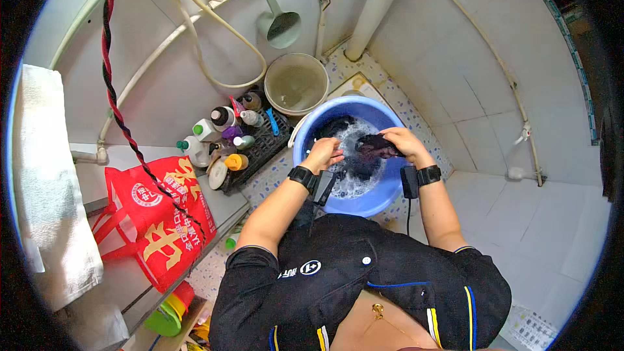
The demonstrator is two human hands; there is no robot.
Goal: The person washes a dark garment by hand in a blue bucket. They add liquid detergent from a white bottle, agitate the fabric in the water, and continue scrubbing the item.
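A blue plastic basin [351,208] holds sudsy water and dark cloth. Above its right half, my right hand [405,144] grips a bunched dark cloth [378,146], its fingers partly behind the fabric. My left hand [324,155] hovers over the left side of the basin with its fingers curled and slightly apart, and no cloth shows in it. More dark fabric [336,127] lies in the water near the basin's far left side. White foam [353,187] floats around the cloth. Both wrists wear black straps with small boxes.
A water-filled bucket [296,85] stands just beyond the basin, against its far left. A black crate [265,148] with several bottles sits to the left. Farther left is a red bag [158,204]. A dipper [280,24] hangs on the wall near a looped hose [229,22].
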